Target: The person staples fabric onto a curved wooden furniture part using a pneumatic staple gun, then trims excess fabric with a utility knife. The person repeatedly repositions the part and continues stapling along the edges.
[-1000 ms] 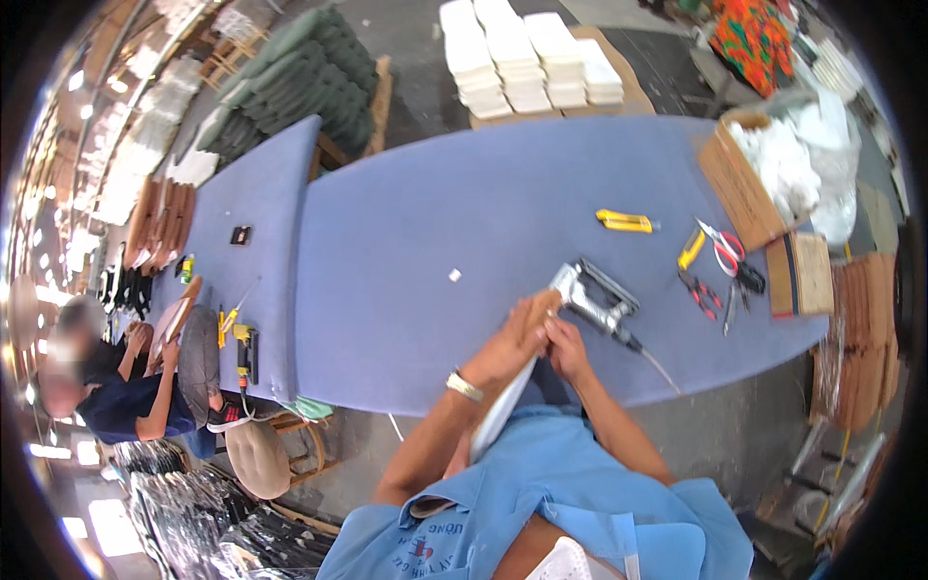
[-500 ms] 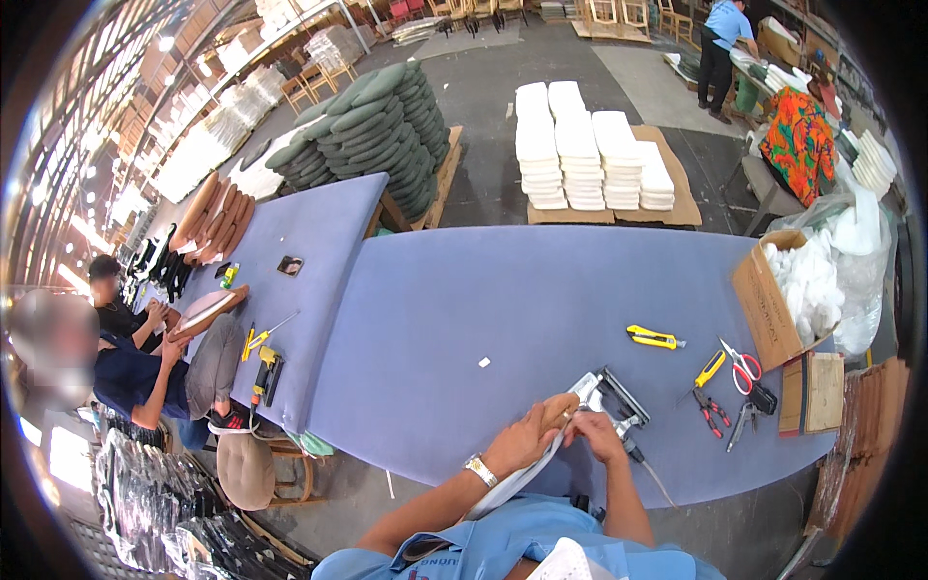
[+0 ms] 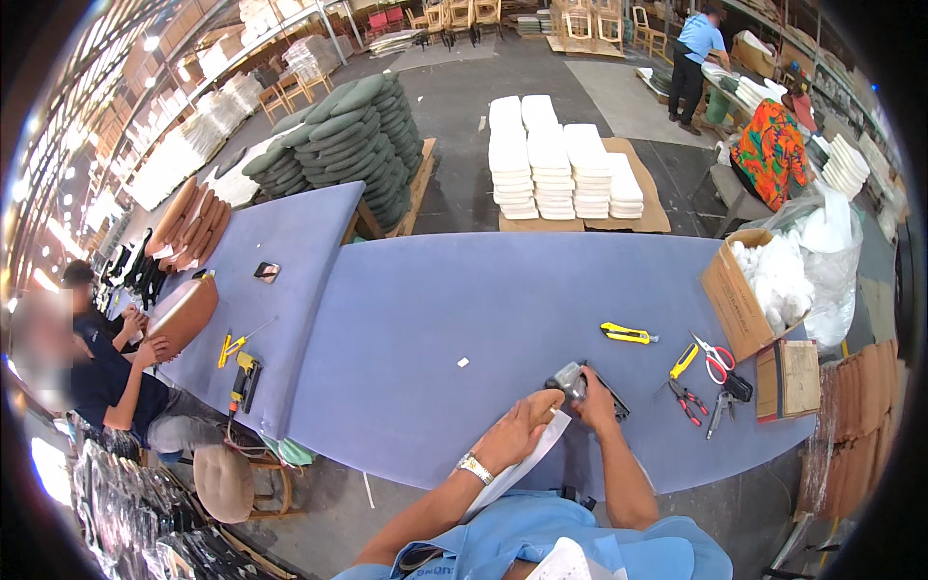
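- Your left hand [image 3: 510, 440] grasps the brown cushion [image 3: 545, 402] near its tip, in the lower middle of the frame; its white underside slants down toward your blue shirt [image 3: 522, 532].
- Your right hand [image 3: 596, 406] is wrapped around the staple gun [image 3: 566, 381], just right of that tip; whether the gun touches the cushion cannot be told from this angle.
- You wear a watch [image 3: 475, 469] on your left wrist.
- The blue-covered desk [image 3: 416, 309] spreads across the centre of the frame, with a small white scrap [image 3: 463, 362] on it, left of your hands.
- Right of centre on the desk, you have a yellow utility knife [image 3: 627, 333]; farther right lie red-handled scissors [image 3: 718, 364], a yellow-handled tool [image 3: 684, 361] and red-and-black pliers [image 3: 688, 405].
- At the desk's right end, a cardboard box [image 3: 739, 297] full of white stuffing [image 3: 770, 285] stands near a smaller box [image 3: 795, 379].
- In the upper middle, beyond your desk, white pads [image 3: 561, 164] are stacked on cardboard; dark green cushions [image 3: 358, 145] are piled to their left.
- At the left of the frame, a co-worker [image 3: 121, 387] in dark clothes holds another brown cushion, and a yellow-and-black staple gun [image 3: 246, 382] lies nearby.
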The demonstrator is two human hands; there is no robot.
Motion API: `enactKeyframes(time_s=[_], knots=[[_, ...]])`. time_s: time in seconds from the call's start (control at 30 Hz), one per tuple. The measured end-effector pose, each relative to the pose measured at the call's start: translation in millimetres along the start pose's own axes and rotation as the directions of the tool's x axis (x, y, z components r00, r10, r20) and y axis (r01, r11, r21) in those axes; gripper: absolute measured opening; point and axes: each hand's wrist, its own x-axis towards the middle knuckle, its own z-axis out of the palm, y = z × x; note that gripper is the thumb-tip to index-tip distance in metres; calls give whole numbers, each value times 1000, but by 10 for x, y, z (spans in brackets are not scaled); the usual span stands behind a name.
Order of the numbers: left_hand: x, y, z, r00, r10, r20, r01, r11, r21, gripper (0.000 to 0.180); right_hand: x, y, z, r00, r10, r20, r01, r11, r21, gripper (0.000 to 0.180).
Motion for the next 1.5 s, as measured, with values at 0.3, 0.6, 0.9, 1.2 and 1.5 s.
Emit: enactKeyframes(time_s=[0.3,0.6,0.9,1.2,1.5], knots=[[-116,-161,372,999,47,-17,-45,993,106,56,-684,-532,-1079,969,236,-69,-135,747,651,47],[-229,166,221,999,-36,-29,39,996,80,66,-1595,-697,-1094,988,153,24,-140,818,558,38],[-142,165,124,997,-71,21,69,994,88,71,-1519,-767,-796,996,28,86,-67,863,500,32],[-185,161,186,995,-94,-19,96,991,95,69,-1436,-678,-722,991,-72,110,7,866,500,39],[-147,215,250,993,-117,-3,116,982,152,74,-1403,-733,-720,988,-45,151,-35,873,487,37]])
